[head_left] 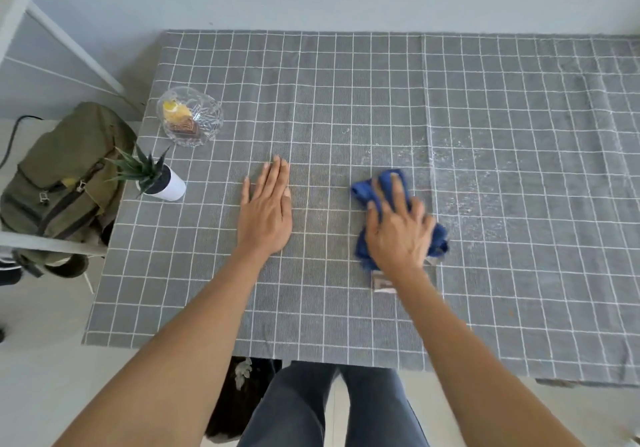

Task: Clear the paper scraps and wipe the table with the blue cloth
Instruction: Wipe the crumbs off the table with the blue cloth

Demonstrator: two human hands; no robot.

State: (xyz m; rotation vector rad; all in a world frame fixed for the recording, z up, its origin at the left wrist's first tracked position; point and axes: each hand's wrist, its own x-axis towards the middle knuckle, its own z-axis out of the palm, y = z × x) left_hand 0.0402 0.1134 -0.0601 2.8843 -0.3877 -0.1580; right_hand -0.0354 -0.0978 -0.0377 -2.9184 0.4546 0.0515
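Observation:
The blue cloth [367, 194] lies bunched on the grey checked tablecloth [346, 100] right of centre. My right hand [398, 228] presses flat on top of it, fingers spread and blurred by motion. My left hand [266, 211] rests palm down on the tablecloth to the left, fingers straight and together. A small paper scrap [382, 284] lies on the table just below my right wrist. White powdery specks [460, 169] are scattered over the cloth to the right of the blue cloth.
A cut-glass bowl [190, 116] with yellow and brown pieces stands at the left rear. A small potted succulent in a white pot [156, 180] sits near the left edge. A green backpack [65, 176] rests on a white chair beside the table.

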